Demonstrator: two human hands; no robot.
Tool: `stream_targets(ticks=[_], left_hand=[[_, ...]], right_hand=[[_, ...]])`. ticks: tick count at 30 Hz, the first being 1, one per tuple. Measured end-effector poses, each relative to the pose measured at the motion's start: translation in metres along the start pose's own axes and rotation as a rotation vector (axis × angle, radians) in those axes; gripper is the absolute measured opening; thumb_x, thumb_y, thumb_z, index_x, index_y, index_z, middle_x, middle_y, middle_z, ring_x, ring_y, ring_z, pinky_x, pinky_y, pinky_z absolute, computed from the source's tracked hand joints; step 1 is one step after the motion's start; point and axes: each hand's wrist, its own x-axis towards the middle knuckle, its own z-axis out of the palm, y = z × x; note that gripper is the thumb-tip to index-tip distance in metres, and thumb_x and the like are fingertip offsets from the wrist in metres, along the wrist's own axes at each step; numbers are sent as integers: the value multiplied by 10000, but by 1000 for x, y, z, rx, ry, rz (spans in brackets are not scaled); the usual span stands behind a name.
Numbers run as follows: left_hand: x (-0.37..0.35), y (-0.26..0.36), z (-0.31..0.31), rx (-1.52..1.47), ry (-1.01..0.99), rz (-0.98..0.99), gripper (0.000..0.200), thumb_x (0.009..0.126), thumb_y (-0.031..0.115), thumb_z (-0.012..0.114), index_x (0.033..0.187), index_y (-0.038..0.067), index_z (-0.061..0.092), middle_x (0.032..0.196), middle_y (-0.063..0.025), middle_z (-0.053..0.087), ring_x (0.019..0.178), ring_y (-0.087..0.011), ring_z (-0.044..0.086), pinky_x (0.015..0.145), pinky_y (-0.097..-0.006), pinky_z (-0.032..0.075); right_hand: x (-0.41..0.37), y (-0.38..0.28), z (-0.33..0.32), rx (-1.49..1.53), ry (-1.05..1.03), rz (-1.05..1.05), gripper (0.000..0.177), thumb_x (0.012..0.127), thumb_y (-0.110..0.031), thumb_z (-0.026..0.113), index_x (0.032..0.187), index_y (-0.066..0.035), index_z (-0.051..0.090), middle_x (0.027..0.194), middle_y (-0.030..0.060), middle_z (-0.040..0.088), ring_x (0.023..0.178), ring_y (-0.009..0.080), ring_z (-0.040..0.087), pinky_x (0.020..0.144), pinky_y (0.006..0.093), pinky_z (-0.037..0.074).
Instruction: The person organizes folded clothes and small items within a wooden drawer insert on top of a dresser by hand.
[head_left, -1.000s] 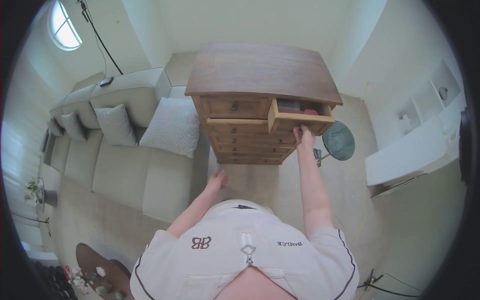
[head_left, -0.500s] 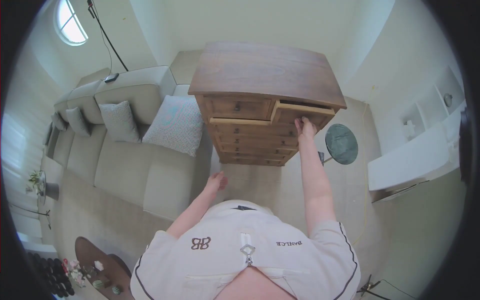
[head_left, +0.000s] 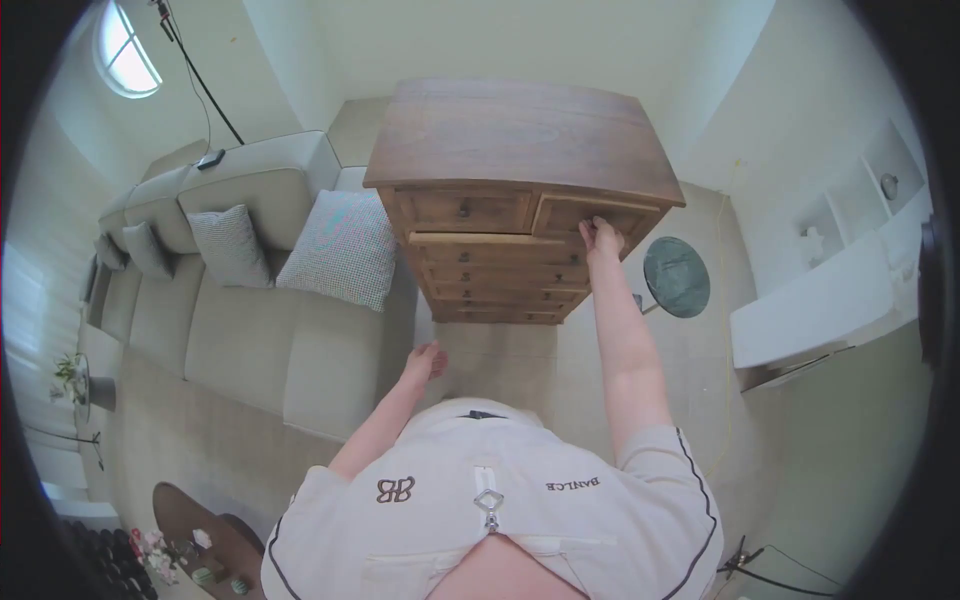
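Observation:
A wooden dresser [head_left: 520,135] with several drawers stands in front of me. My right hand [head_left: 601,240] is at the upper right drawer [head_left: 562,213], fingers closed together at its front where the knob sits; the knob itself is hidden behind them. This drawer is almost level with the frame. Beside it, the upper left drawer [head_left: 490,210] sits shut with its dark knob [head_left: 463,211] showing. The wider drawer below juts out slightly at its top edge. Away from the dresser, my left hand [head_left: 428,362] hangs low near the sofa's end, fingers loosely curled and holding nothing.
A beige sofa [head_left: 245,340] with several cushions runs along the left. To the dresser's right stands a small round dark-green table [head_left: 677,277]. White shelving [head_left: 815,315] lines the right wall. Behind me on the left is a brown table [head_left: 190,510] with flowers.
The upper right drawer has gone from partly pulled out to almost fully in, my right hand moving with it. My left hand has barely moved; the view has shifted slightly.

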Motion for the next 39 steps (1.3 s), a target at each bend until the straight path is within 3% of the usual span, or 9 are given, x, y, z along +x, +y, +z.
stream_targets(ticks=[6, 9, 12, 14, 18, 24, 33, 36, 39], left_hand=[[8, 8, -2, 56, -20, 2, 523, 843, 467, 499, 1197, 82, 471, 1017, -64, 637, 897, -198, 610, 834, -342, 427], [1, 25, 0, 44, -29, 19, 561, 856, 446, 504, 1259, 63, 430, 1071, -70, 612, 933, -185, 604, 816, -304, 446], [0, 41, 1, 7, -32, 88, 492, 860, 428, 506, 1193, 66, 489, 1035, -88, 603, 925, -184, 590, 799, -288, 461], [-1, 45, 5, -1, -75, 107, 484, 868, 418, 501, 1184, 52, 493, 1042, -108, 597, 944, -194, 580, 798, -295, 462], [-7, 38, 4, -44, -101, 81, 540, 859, 430, 535, 1221, 38, 452, 1052, -125, 615, 946, -205, 603, 809, -309, 466], [-5, 31, -19, -82, -88, 58, 447, 868, 399, 529, 1156, 58, 496, 1039, -94, 624, 944, -191, 606, 785, -299, 489], [15, 81, -34, -111, -65, 145, 555, 881, 397, 511, 1264, 6, 413, 1169, -148, 556, 1056, -246, 554, 901, -352, 439], [29, 106, -35, -227, 60, 251, 332, 853, 280, 507, 1090, 47, 510, 975, -79, 579, 885, -169, 556, 743, -279, 425], [45, 124, -39, -235, 101, 303, 330, 903, 303, 467, 1088, 41, 545, 1049, -84, 582, 978, -189, 551, 849, -328, 436]], right_hand=[[-5, -2, 2, -54, 8, -12, 333, 815, 44, 593, 1119, 74, 462, 957, 224, 575, 807, 274, 626, 783, 361, 569], [-15, 16, 0, -17, 91, 34, 415, 821, -123, 644, 1160, 23, 453, 978, 207, 587, 807, 265, 634, 713, 371, 586], [-49, 53, 12, -93, 56, 128, 222, 867, -241, 596, 941, -42, 535, 656, 105, 565, 518, 226, 570, 436, 327, 478], [-69, 74, 28, -144, -150, 338, 244, 854, -221, 619, 967, -20, 542, 815, 133, 586, 706, 232, 600, 709, 354, 483], [-91, 116, 57, -220, -384, 514, 412, 838, -210, 644, 1131, 21, 469, 1040, 181, 551, 918, 267, 589, 895, 387, 503], [-101, 126, 96, -367, -479, 502, 449, 918, -288, 467, 1155, 93, 463, 1129, 247, 547, 1003, 320, 574, 878, 408, 507], [-105, 138, 89, -416, -467, 502, 450, 928, -366, 372, 964, 45, 551, 867, 188, 606, 841, 307, 604, 809, 428, 521], [-117, 143, 70, -407, -498, 475, 444, 925, -355, 357, 906, 33, 573, 791, 180, 619, 766, 299, 620, 762, 428, 531], [-136, 136, 52, -435, -492, 497, 442, 933, -344, 358, 915, 36, 582, 774, 171, 618, 761, 291, 621, 767, 412, 531]])
